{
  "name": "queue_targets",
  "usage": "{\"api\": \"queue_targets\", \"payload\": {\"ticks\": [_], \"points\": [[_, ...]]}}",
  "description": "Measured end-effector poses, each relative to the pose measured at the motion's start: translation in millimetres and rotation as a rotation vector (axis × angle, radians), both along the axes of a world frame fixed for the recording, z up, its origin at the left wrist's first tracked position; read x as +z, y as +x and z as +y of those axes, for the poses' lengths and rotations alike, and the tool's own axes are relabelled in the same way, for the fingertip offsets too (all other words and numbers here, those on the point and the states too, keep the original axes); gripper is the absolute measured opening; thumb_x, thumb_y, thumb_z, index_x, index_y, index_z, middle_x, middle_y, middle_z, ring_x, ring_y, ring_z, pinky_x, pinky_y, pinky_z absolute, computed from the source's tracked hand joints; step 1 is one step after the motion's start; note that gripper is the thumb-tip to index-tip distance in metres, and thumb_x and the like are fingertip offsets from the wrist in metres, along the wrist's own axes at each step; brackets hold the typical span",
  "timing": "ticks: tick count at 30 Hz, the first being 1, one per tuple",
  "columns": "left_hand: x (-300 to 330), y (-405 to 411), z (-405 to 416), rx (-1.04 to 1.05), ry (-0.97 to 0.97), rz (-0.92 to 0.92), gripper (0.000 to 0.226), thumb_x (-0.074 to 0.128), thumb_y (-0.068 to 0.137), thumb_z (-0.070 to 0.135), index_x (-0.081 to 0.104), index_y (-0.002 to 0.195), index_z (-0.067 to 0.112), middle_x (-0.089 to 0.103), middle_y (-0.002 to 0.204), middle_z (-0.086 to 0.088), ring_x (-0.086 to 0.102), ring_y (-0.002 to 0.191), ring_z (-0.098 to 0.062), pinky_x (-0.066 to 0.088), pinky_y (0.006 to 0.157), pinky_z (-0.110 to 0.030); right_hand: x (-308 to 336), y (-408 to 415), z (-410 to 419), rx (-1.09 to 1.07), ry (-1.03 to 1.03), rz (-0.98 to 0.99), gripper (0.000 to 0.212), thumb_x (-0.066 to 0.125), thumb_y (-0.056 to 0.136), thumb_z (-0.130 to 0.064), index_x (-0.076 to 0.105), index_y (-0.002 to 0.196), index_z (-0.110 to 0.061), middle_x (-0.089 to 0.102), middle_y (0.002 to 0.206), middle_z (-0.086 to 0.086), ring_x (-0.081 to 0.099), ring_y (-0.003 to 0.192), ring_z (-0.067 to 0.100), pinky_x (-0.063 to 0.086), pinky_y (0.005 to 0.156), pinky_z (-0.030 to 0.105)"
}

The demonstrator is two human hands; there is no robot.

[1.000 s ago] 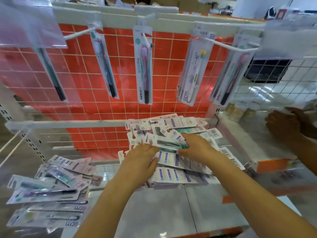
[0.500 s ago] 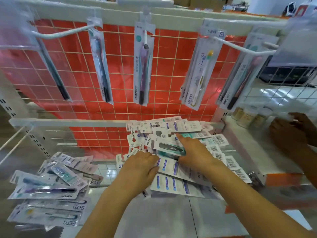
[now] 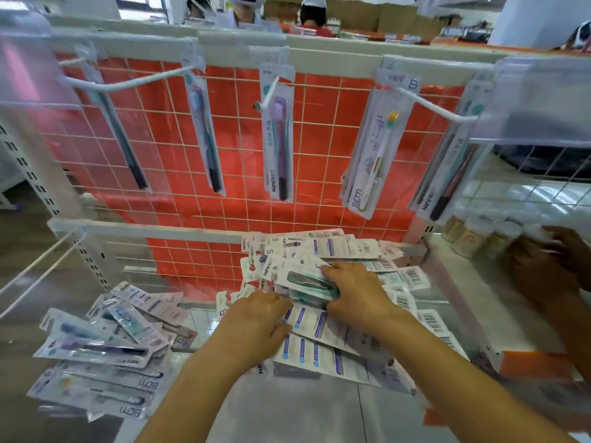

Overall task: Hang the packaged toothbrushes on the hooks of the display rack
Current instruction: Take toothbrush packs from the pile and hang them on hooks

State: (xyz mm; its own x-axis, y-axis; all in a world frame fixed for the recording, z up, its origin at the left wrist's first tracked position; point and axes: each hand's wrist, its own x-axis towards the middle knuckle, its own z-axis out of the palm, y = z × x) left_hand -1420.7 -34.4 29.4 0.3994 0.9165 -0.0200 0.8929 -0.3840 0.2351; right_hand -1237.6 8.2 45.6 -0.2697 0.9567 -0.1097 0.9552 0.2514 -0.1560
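Resting on a heap of flat, glossy toothbrush packages (image 3: 323, 334) on the shelf, both hands work at one pack. The right hand (image 3: 358, 290) has its fingers curled over the edge of a clear plastic blister pack holding a dark-handled toothbrush (image 3: 308, 281), gripping it atop the heap. The left hand (image 3: 256, 321) lies knuckles-up on the heap's near left edge, fingers bent under; whether it grips anything cannot be told. The heap's packs are long card-backed rectangles, many turned barcode side up. Above the heap, on the white wire grid rack backed with red sheet (image 3: 224, 148), slim packs hang from white metal hooks (image 3: 268, 94). Left of the heap lies a second loose pile of face-up packs (image 3: 105, 356). Right of the heap, another person's hands (image 3: 550, 266) reach toward small jars.
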Motion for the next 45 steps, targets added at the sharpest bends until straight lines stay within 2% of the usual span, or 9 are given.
{"api": "queue_targets", "payload": {"ticks": [7, 13, 19, 23, 27, 30, 34, 38, 45], "points": [[9.1, 3.5, -3.4, 0.050, -0.024, 0.061, 0.036, 0.043, 0.095, 0.040, 0.051, 0.125, 0.022, 0.055, 0.124, 0.003, 0.050, 0.112, -0.016, 0.042, 0.093, -0.030, 21.5, 0.3, -1.7, 0.081, 0.022, -0.050, 0.059, 0.059, 0.085, -0.040, 0.040, 0.138, -0.019, 0.046, 0.132, 0.004, 0.040, 0.117, 0.027, 0.037, 0.097, 0.039], [19.0, 10.6, -3.9, 0.065, 0.003, 0.078, 0.030, 0.046, 0.094, 0.039, 0.053, 0.117, 0.021, 0.060, 0.115, -0.002, 0.053, 0.104, -0.021, 0.041, 0.082, -0.029, 31.9, 1.7, -5.0, 0.196, 0.033, -0.012, 0.050, 0.061, 0.082, -0.026, 0.049, 0.129, -0.016, 0.050, 0.126, 0.003, 0.041, 0.111, 0.024, 0.038, 0.096, 0.041], [26.8, 13.1, -3.3, 0.104, -0.006, -0.069, 0.047, 0.049, 0.091, 0.044, 0.044, 0.136, 0.031, 0.048, 0.137, 0.001, 0.048, 0.119, -0.018, 0.040, 0.097, -0.030, 49.2, 9.6, -13.4, 0.215, 0.033, 0.165, 0.053, 0.063, 0.082, -0.017, 0.048, 0.132, -0.012, 0.048, 0.133, 0.004, 0.040, 0.119, 0.022, 0.034, 0.102, 0.034], [31.5, 19.2, -3.1, 0.119, -0.009, -0.280, 0.055, 0.050, 0.092, 0.044, 0.033, 0.142, 0.030, 0.035, 0.148, 0.007, 0.034, 0.133, -0.012, 0.030, 0.107, -0.029, 58.6, 12.2, -19.7, 0.201, -0.027, 0.532, 0.061, 0.065, 0.081, -0.008, 0.047, 0.137, -0.020, 0.052, 0.134, -0.004, 0.048, 0.115, 0.009, 0.037, 0.088, 0.011], [39.9, 40.7, -14.2, 0.092, 0.002, -0.701, 0.043, 0.051, 0.086, 0.049, 0.038, 0.125, 0.037, 0.051, 0.131, 0.011, 0.049, 0.116, -0.004, 0.040, 0.100, -0.030, 67.4, 12.2, -28.9, 0.157, -0.155, 0.994, 0.041, 0.052, 0.083, 0.002, 0.067, 0.097, -0.033, 0.068, 0.086, -0.025, 0.061, 0.083, -0.008, 0.047, 0.068, 0.006], [42.9, 54.6, -23.3, 0.106, -0.047, -1.087, 0.042, 0.056, 0.080, 0.049, 0.038, 0.117, 0.041, 0.060, 0.110, 0.017, 0.060, 0.099, 0.001, 0.051, 0.087, -0.030, 68.0, 12.3, -29.9, -0.027, -0.256, 1.341, 0.015, 0.057, 0.079, -0.010, 0.065, 0.081, -0.022, 0.069, 0.073, -0.008, 0.064, 0.071, 0.008, 0.053, 0.063, 0.022], [42.3, 62.7, -30.2, 0.134, -0.171, -1.432, 0.051, 0.068, 0.079, 0.032, 0.039, 0.120, 0.040, 0.068, 0.102, 0.010, 0.067, 0.096, -0.011, 0.056, 0.075, -0.026, 59.0, 10.9, -31.9, -0.213, -0.428, 1.686, 0.062, 0.062, 0.057, -0.022, 0.057, 0.114, 0.002, 0.062, 0.103, 0.027, 0.063, 0.086, 0.035, 0.054, 0.079, 0.048], [36.1, 68.2, -39.0, 0.116, -0.259, -1.515, 0.087, 0.077, 0.070, 0.022, 0.027, 0.138, 0.042, 0.062, 0.121, 0.009, 0.063, 0.108, -0.015, 0.056, 0.083, -0.037, 50.5, 15.2, -36.9, -0.082, -0.496, 1.859, 0.044, 0.056, 0.070, -0.013, 0.060, 0.111, 0.000, 0.070, 0.095, 0.019, 0.069, 0.083, 0.030, 0.058, 0.074, 0.044], [33.8, 65.8, -43.9, 0.186, -0.310, -1.566, 0.066, 0.070, 0.064, 0.006, 0.048, 0.118, 0.037, 0.071, 0.102, -0.005, 0.069, 0.091, -0.025, 0.058, 0.074, -0.041, 49.4, 23.9, -53.3, 0.033, -0.474, 1.792, 0.034, 0.056, 0.076, -0.008, 0.061, 0.109, -0.006, 0.073, 0.097, 0.009, 0.070, 0.088, 0.025, 0.058, 0.071, 0.037]]}}
